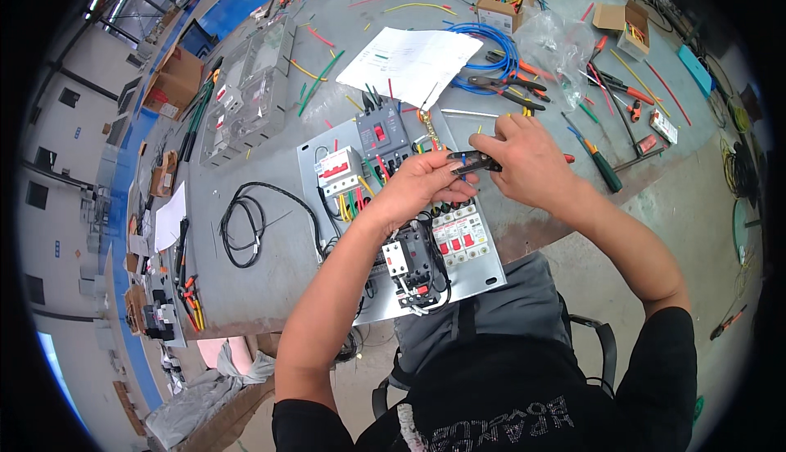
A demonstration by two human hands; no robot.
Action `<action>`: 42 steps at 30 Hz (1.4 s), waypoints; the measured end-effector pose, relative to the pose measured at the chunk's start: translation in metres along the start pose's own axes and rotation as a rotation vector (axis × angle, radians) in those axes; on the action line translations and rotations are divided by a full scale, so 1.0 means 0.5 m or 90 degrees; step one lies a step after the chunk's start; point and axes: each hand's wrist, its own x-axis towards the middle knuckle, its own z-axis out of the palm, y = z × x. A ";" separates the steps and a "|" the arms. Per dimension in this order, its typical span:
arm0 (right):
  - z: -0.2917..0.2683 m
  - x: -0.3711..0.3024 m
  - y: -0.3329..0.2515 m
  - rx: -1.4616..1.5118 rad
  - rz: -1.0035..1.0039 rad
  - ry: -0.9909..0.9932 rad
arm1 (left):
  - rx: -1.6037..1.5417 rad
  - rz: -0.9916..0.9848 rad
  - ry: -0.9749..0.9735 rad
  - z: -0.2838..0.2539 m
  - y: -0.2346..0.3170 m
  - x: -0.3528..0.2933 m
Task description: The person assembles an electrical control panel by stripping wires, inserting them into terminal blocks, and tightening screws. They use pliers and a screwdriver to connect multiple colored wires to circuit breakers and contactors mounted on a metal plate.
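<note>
My right hand (528,157) is closed around pliers (476,162) with dark jaws; a red handle end shows past the palm. The jaws point left to the fingertips of my left hand (413,183). A small blue piece (464,159) shows at the jaws. My left fingers are pinched there, and what they hold is mostly hidden. Below both hands lies a metal mounting plate (471,292). It carries a grey circuit breaker (381,134), a white breaker with a red switch (334,167), a row of small breakers (460,239) and a black contactor (416,264).
A white paper sheet (401,63) and a blue wire coil (499,51) lie beyond the plate. Loose pliers (508,85) and a green-handled screwdriver (606,171) are to the right. Clear plastic boxes (250,96) and a black cable (237,227) are left. Open cartons (506,2) stand farther back.
</note>
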 end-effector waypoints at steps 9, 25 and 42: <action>-0.010 0.006 -0.004 0.004 0.009 -0.017 | -0.004 0.010 0.003 0.001 0.002 0.000; -0.016 0.008 -0.005 -0.012 0.015 -0.037 | 0.025 0.020 -0.014 -0.002 -0.001 0.001; -0.013 0.019 0.011 -0.020 0.004 -0.074 | 0.023 0.025 -0.013 0.000 -0.001 0.000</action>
